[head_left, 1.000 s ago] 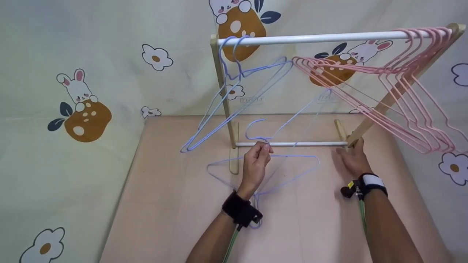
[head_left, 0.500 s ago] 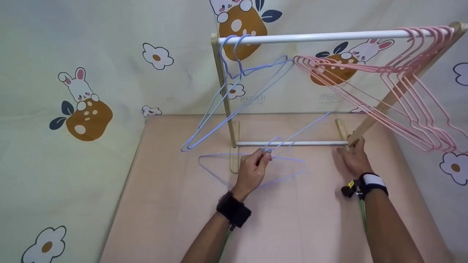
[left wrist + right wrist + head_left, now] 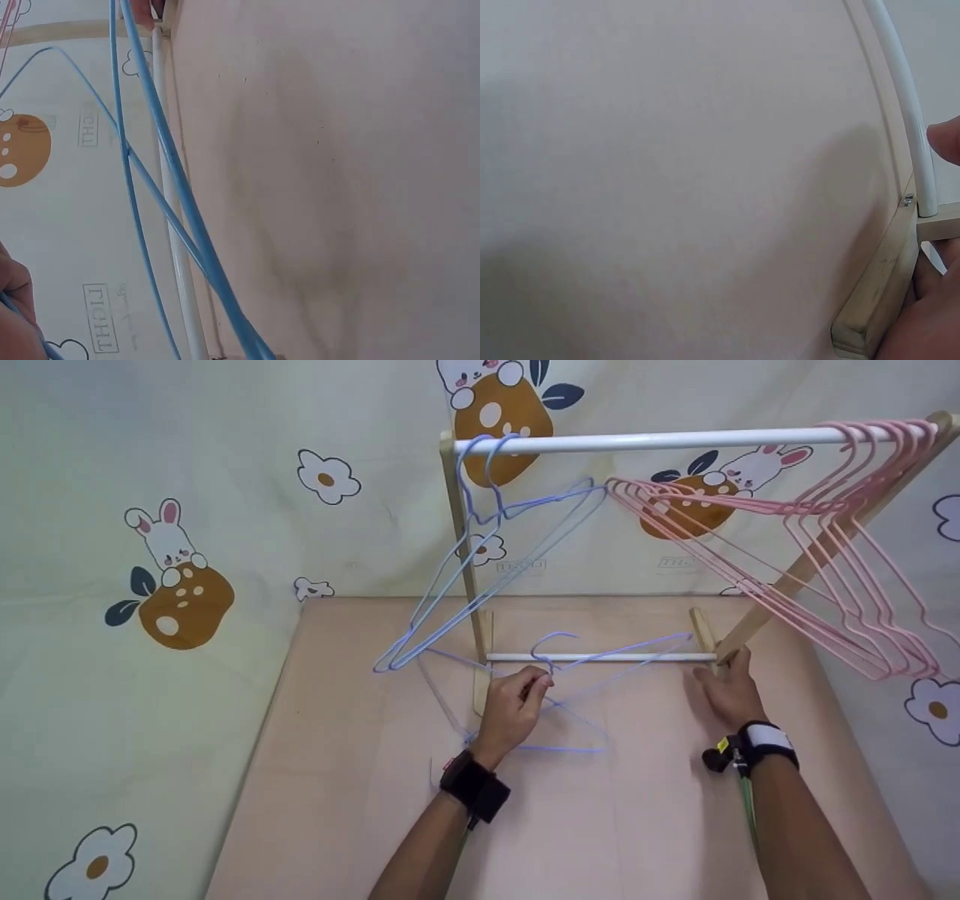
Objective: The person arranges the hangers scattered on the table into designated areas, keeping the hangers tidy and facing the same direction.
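Note:
My left hand pinches a blue clothes hanger just below its hook, which points up in the head view. A second blue hanger shape spreads around that wrist, hook end toward me; blue wires cross in the left wrist view. My right hand grips the rack's right wooden post at its foot. In the right wrist view the thumb lies by the white lower rod, with fingers partly hidden behind the wooden foot.
Two blue hangers hang at the left end of the white top rod. Several pink hangers crowd its right end. The rack stands on a pinkish tabletop, before a patterned wall covering.
My left hand has dipped slightly and moved a little left. The held hanger has swung lower, and the second one has turned. My right hand stays at the post's foot.

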